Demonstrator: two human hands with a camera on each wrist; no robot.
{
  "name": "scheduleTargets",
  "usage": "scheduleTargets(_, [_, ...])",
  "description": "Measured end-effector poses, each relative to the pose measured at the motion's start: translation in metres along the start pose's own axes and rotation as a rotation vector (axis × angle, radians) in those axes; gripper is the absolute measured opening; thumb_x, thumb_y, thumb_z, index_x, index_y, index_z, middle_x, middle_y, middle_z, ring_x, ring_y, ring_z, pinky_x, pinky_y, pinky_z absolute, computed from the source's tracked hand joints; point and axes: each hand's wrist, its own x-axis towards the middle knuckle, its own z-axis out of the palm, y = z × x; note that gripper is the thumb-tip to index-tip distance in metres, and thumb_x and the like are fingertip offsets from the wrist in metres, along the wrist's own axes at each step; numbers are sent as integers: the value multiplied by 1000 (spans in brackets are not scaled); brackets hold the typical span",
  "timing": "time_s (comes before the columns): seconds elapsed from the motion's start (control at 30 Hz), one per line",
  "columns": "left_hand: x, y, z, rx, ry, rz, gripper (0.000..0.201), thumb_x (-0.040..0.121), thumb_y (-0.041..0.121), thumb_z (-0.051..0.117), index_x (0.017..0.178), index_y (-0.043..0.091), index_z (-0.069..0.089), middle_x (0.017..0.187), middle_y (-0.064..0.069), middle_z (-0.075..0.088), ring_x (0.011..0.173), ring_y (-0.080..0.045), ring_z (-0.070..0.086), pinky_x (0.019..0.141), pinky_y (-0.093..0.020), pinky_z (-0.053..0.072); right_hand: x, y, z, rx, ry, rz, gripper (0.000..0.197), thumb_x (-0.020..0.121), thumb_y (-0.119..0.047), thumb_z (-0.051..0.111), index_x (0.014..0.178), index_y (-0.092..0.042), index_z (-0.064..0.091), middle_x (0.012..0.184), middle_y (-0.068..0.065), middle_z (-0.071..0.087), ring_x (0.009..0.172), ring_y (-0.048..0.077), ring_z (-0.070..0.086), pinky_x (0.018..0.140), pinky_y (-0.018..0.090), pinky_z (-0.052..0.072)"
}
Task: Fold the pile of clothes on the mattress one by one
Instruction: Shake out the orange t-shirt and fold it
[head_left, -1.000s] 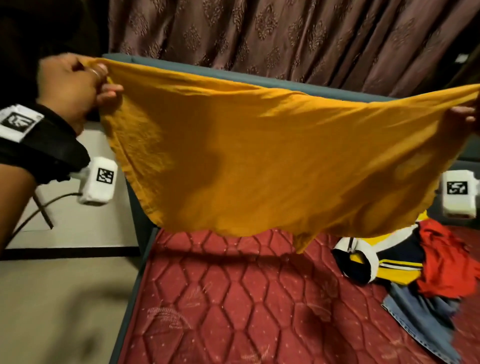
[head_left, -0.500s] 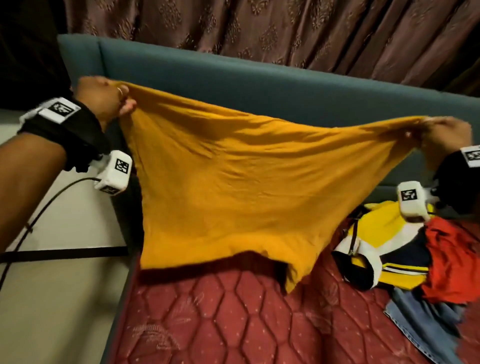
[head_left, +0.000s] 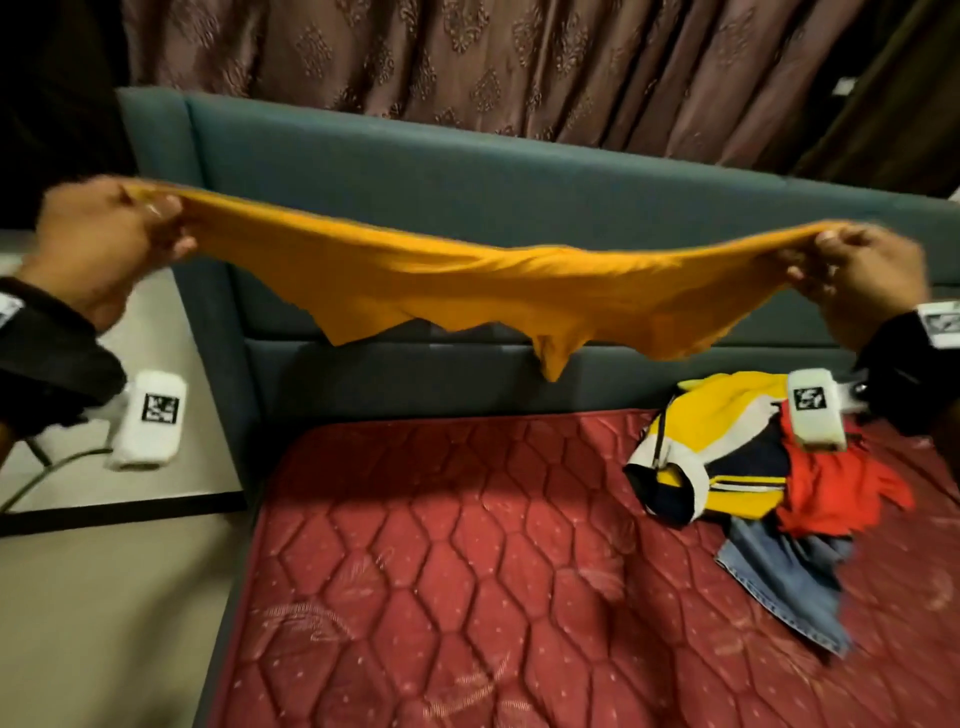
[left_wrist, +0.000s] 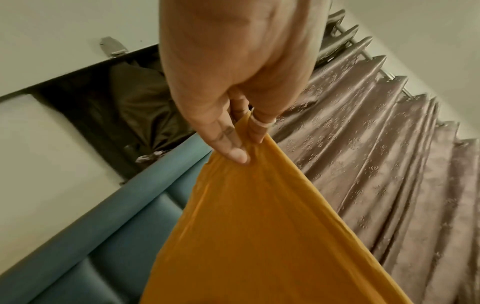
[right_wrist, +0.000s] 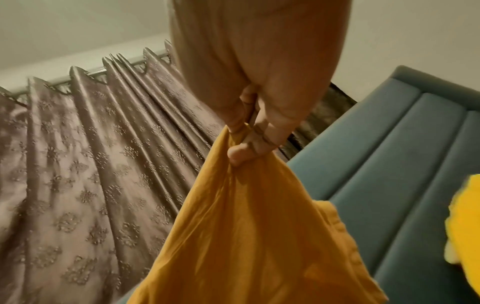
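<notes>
two hands hold one garment up over the bed, and the spread looks deliberate: stretched wide by its corners, the cloth hangs free so it can be laid flat for folding. nearest, the red quilted mattress (head_left: 467, 571) lies bare on its left part, which i judge is the landing space kept open for that laying-down. to its right sits the pile of clothes (head_left: 753, 493), a yellow, white and navy top heaped with a red piece over blue denim, pushed aside near the headboard and waiting its turn. above, the left hand (head_left: 98, 244) pinches one end of the mustard-yellow garment (head_left: 493, 291) between thumb and curled fingers, and the right hand (head_left: 872, 280) clenches the other end in a bunch. the cloth is in the air between them, sagging in the middle, its ragged lower edge well clear of the mattress. holding it high lets the loose parts drop straight. behind it runs the teal padded headboard (head_left: 519, 176), and farthest back hangs the patterned brown curtain (head_left: 519, 62).
</notes>
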Motion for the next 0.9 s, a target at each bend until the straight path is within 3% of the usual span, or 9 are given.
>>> scheduleTargets(0.1, [-64, -35, -10, 80, -50, -8, 24, 100, 2, 52, 86, 19, 63, 82, 6, 69, 81, -5, 69, 74, -16, 58, -37, 49, -13, -99, 6, 63, 27, 102, -3, 47, 80, -14, 58, 67, -6, 69, 72, 6, 70, 62, 18, 56])
scheduleTargets(0.2, [-102, -103, -25, 157, -48, -147, 22, 96, -5, 55, 87, 13, 64, 90, -7, 66, 90, -18, 64, 73, -16, 56, -60, 115, -30, -158, -26, 220, 28, 101, -2, 45, 79, -16, 55, 68, -5, 70, 75, 8, 67, 69, 24, 56])
scheduleTargets(0.27, [-125, -147, -34, 263, -62, -175, 20, 92, -6, 59, 90, 11, 68, 90, -12, 68, 91, -26, 63, 75, -24, 58, -73, 160, -43, -189, -45, 316, 28, 102, -3, 43, 80, -17, 52, 67, -5, 71, 79, 11, 68, 70, 27, 52])
scheduleTargets(0.33, [-149, -190, -45, 402, -97, -249, 20, 89, -4, 65, 89, 15, 72, 89, -13, 72, 84, -22, 67, 80, -34, 57, -89, 202, -55, -237, -65, 376, 25, 104, -6, 44, 84, -19, 53, 66, -5, 71, 74, 11, 68, 62, 26, 49])
scheduleTargets(0.4, [-178, -223, -52, 502, -131, -309, 17, 88, -4, 66, 92, 10, 74, 88, -11, 72, 76, -15, 68, 80, -32, 56, -110, 238, -69, -298, -87, 415, 24, 104, -9, 45, 85, -20, 55, 66, -4, 70, 60, 5, 66, 56, 26, 44])
scheduleTargets(0.53, [-231, -278, -74, 652, -146, -424, 17, 87, 2, 72, 90, 18, 74, 92, -13, 74, 83, -31, 72, 89, -51, 57, -146, 297, -97, -422, -173, 500, 19, 105, -11, 45, 92, -13, 58, 55, -1, 62, 55, 14, 53, 50, 21, 37])
scheduleTargets(0.7, [-286, -298, -89, 990, -305, -401, 10, 85, 9, 75, 90, 17, 77, 88, -7, 75, 87, -29, 70, 75, -36, 46, -200, 348, -135, -489, -267, 641, 16, 105, -8, 43, 96, -11, 57, 76, 7, 63, 52, 0, 64, 56, 21, 34])
scheduleTargets(0.8, [-311, -307, -102, 1076, -367, -365, 10, 82, 7, 78, 89, 15, 78, 96, -10, 74, 94, -32, 69, 73, -35, 41, -230, 366, -161, -491, -296, 674, 18, 103, -2, 44, 92, -6, 57, 63, -2, 66, 58, 10, 65, 46, 14, 41])
scheduleTargets(0.9, [-323, -317, -116, 1150, -420, -380, 13, 81, 9, 81, 86, 20, 77, 99, -12, 73, 92, -35, 68, 72, -38, 43, -255, 378, -188, -488, -267, 717, 17, 102, -3, 47, 91, -8, 61, 72, 1, 69, 79, 22, 74, 55, 20, 48])
